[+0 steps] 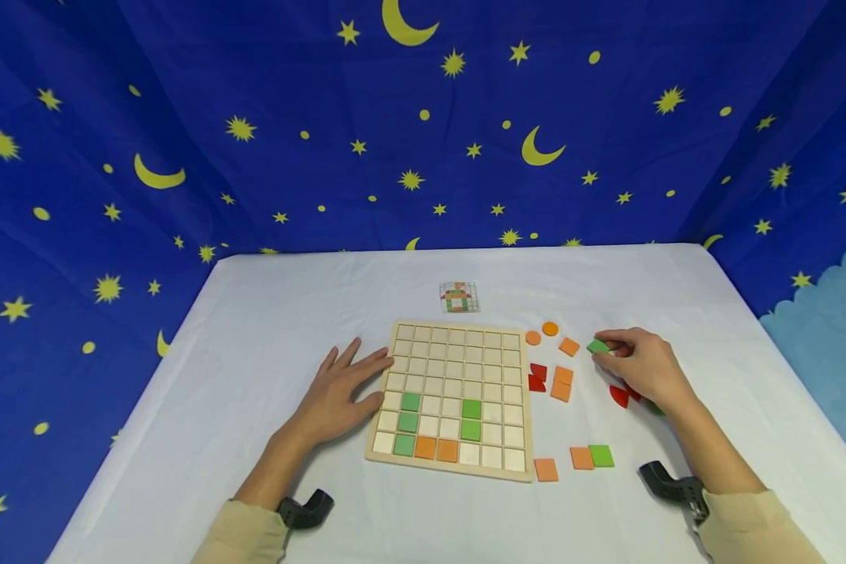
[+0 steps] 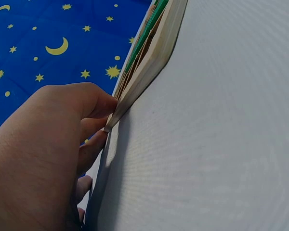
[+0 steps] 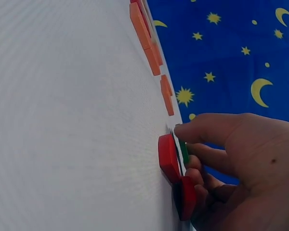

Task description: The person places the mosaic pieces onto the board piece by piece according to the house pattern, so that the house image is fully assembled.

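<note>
A wooden grid board (image 1: 433, 366) lies on the white table. Green tiles (image 1: 407, 422) fill part of one column, two more green tiles (image 1: 471, 409) stand in another, and two orange tiles (image 1: 436, 449) sit in the bottom row. My left hand (image 1: 338, 395) rests at the board's left edge, fingers spread, thumb and fingertips touching the frame (image 2: 135, 91). Right of the board, my right hand (image 1: 645, 364) pinches a green square tile (image 1: 597, 346) between thumb and fingers. Red pieces (image 1: 619, 396) lie beneath that hand, partly hidden; they show closer in the right wrist view.
A small pattern card (image 1: 459, 297) lies behind the board. Orange discs (image 1: 550, 329), orange squares (image 1: 562, 384) and red pieces (image 1: 537, 377) lie beside the board's right edge. Nearer the front are an orange tile (image 1: 546, 470) and a touching orange-and-green pair (image 1: 601, 456). A starry blue cloth (image 1: 465, 180) hangs behind.
</note>
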Tool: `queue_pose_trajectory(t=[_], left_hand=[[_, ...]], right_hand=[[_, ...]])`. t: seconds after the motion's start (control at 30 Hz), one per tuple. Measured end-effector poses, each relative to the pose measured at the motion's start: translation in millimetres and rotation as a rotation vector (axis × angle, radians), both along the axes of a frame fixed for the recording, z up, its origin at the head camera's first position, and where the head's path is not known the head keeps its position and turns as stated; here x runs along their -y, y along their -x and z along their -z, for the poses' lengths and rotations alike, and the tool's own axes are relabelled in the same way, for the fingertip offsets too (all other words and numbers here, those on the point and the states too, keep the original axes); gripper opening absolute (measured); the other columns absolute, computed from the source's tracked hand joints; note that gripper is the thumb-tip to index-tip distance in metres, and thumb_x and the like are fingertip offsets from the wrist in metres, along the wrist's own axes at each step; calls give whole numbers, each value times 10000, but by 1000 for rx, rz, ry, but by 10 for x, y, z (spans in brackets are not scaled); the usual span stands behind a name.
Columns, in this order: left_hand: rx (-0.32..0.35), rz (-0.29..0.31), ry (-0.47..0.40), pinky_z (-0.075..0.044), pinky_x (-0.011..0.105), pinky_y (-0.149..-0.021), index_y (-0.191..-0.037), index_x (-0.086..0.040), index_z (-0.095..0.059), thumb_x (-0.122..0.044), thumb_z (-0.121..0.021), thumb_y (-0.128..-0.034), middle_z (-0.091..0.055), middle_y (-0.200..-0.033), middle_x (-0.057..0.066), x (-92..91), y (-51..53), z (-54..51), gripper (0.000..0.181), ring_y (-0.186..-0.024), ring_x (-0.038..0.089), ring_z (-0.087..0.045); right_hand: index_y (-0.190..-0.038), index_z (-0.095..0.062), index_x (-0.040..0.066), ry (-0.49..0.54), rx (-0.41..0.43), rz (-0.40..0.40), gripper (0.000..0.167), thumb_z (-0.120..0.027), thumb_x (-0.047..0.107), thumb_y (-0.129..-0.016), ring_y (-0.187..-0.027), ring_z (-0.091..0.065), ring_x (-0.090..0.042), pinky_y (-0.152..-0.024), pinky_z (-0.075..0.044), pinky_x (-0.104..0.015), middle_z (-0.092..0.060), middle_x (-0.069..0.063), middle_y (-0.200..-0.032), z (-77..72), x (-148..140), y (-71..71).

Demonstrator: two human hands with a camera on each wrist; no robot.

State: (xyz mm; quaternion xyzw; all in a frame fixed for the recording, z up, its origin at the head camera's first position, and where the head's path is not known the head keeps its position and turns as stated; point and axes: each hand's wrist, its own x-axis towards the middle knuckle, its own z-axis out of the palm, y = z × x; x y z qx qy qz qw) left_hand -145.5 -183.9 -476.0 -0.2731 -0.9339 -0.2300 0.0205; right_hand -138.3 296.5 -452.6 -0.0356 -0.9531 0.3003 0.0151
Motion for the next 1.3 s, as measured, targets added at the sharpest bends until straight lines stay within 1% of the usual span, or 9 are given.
queue_pose_trajectory(t=[0.1,0.4,0.67,0.83,1.03,1.17,1.3], left_hand=[[1,1,-2,-51,520,-1137,-1415,-283,-501,-370,-595,-901,-406,-1471,-119,1,3,-4,530,-1435,270,-168],[15,-2,-2,-39,514,-1139,-1419,-279,-497,-372,-597,-903,-398,-1477,-118,1,5,-1,533,-1439,263,-158],[17,-5,-1,-38,510,-1139,-1417,-273,-501,-377,-596,-903,-402,-1475,-114,-2,-5,-4,533,-1438,264,-162],[15,-5,-1,-42,515,-1138,-1414,-265,-505,-376,-595,-903,-405,-1474,-111,-8,-6,-12,531,-1436,271,-167],[6,-1,3,-46,520,-1137,-1417,-272,-500,-381,-593,-906,-404,-1475,-110,0,2,-9,531,-1435,275,-171],[2,2,2,-49,522,-1137,-1417,-274,-500,-381,-591,-905,-403,-1475,-114,5,3,-2,530,-1435,274,-172],[4,3,0,-47,521,-1137,-1417,-278,-500,-383,-591,-906,-398,-1476,-122,6,2,3,529,-1436,272,-170]], right_hand=[[-1186,-675,65,12,-6,-15,393,-735,261,-851,-833,-487,-254,-664,-405,-344,-573,-109,-955,-5,-3,3],[-1185,-680,83,65,-30,-79,386,-738,266,-850,-828,-489,-249,-678,-412,-359,-586,-99,-965,-51,33,-15],[-1191,-684,116,92,-31,-122,402,-732,327,-852,-829,-498,-240,-680,-430,-362,-590,-71,-967,-101,125,-32],[-1170,-694,129,115,-38,-151,368,-743,293,-845,-807,-513,-234,-647,-463,-337,-599,-51,-967,-141,191,-50],[-1170,-697,160,137,-23,-180,356,-738,305,-847,-843,-511,-222,-683,-454,-334,-609,-27,-1033,-181,276,-79],[-1168,-698,175,145,-30,-213,350,-746,295,-843,-823,-515,-210,-658,-454,-316,-611,2,-984,-187,346,-105],[-1167,-700,161,144,-52,-262,346,-755,234,-833,-806,-515,-192,-651,-456,-286,-606,32,-953,-201,433,-141]])
